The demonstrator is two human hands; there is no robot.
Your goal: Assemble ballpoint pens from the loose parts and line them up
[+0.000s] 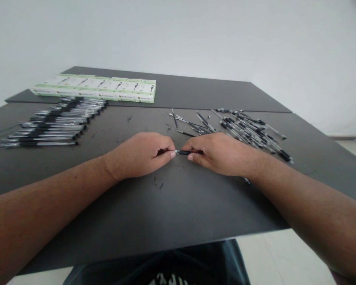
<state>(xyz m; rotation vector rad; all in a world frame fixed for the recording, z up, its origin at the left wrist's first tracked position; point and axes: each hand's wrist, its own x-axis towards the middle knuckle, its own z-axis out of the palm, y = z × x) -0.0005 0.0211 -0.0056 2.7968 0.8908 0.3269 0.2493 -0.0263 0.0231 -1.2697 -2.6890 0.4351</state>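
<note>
Over the middle of the table, a pen (184,152) with a black grip lies level between my two hands. My left hand (145,154) pinches its pale tip end between thumb and forefinger. Around the black grip, the fingers of my right hand (218,153) are closed, and the rest of the pen is hidden behind them. Just beyond my right hand lie loose refills (201,123), thin and dark. Farther right is a loose pile of clear pen barrels (252,130) with black grips.
At the left, many pens (53,122) with black grips lie side by side in a slanting row. Behind them, several white and green boxes (97,88) stand in a line. Small dark marks (158,184) spot the grey table (178,209). Its front edge is close to my body.
</note>
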